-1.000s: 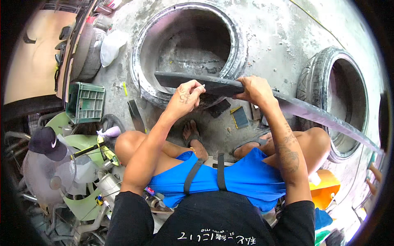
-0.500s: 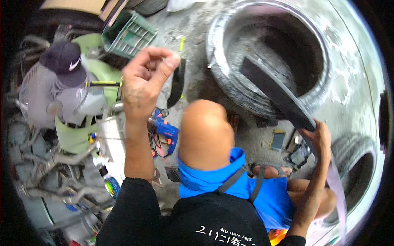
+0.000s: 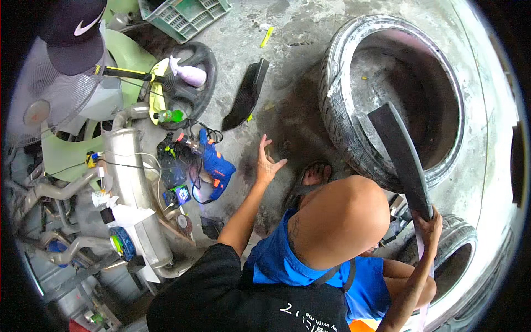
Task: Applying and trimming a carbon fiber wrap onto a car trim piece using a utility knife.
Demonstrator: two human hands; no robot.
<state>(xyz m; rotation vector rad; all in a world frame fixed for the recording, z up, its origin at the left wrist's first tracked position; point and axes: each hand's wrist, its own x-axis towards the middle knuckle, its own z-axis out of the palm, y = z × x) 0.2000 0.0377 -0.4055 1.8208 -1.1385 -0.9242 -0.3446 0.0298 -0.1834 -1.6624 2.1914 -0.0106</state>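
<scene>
My right hand (image 3: 428, 226) grips the lower end of a long, curved black strip (image 3: 399, 149). The strip's far end reaches over the opening of a large tire (image 3: 336, 91) lying on its side. A pale lilac band hangs below that hand along my forearm. My left hand (image 3: 269, 166) is held out in front of my raised knee, fingers spread, with nothing in it. Beyond it, a shorter black curved piece (image 3: 248, 95) lies on the concrete floor. A blue power drill (image 3: 217, 166) rests to the left of that hand, with a black cord around it.
A silver muffler (image 3: 130, 188) and bent pipes fill the left side. Behind them are a fan (image 3: 61, 105) with a dark cap (image 3: 72, 36), a lilac spray bottle (image 3: 192, 75) and a green crate (image 3: 188, 19). A second tire (image 3: 464, 243) sits at right.
My left hand has come down from a raised, curled pose, and its fingers have spread. The right hand still holds the black strip. The whole view has shifted.
</scene>
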